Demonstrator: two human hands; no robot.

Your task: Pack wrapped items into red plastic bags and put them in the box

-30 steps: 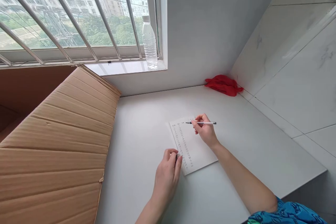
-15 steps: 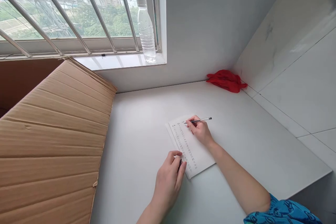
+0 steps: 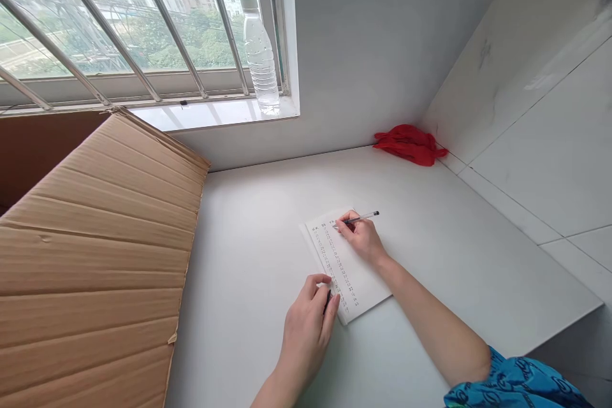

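A white notebook (image 3: 366, 287) lies slanted on the white tabletop, with columns of small dark handwriting down its left part. My right hand (image 3: 361, 239) grips a clear pen (image 3: 368, 215) with a black end. The pen's tip is at the page near the top, just below the start of a third column. At the notebook's lower left edge is my left hand (image 3: 308, 319), its fingers curled. Between its thumb and fingers shows a small black object (image 3: 327, 299), mostly hidden, whose kind I cannot make out.
A large cardboard box flap (image 3: 105, 255) rises along the left of the tabletop (image 3: 248, 255). A red cloth or bag (image 3: 411, 145) lies in the back corner by the tiled wall. On the sill of the barred window stands a clear water bottle (image 3: 262, 64).
The pen and my right hand have shifted slightly left, and the pen's tip is a little lower on the page. My left hand stays in place. The whole view has tilted slightly.
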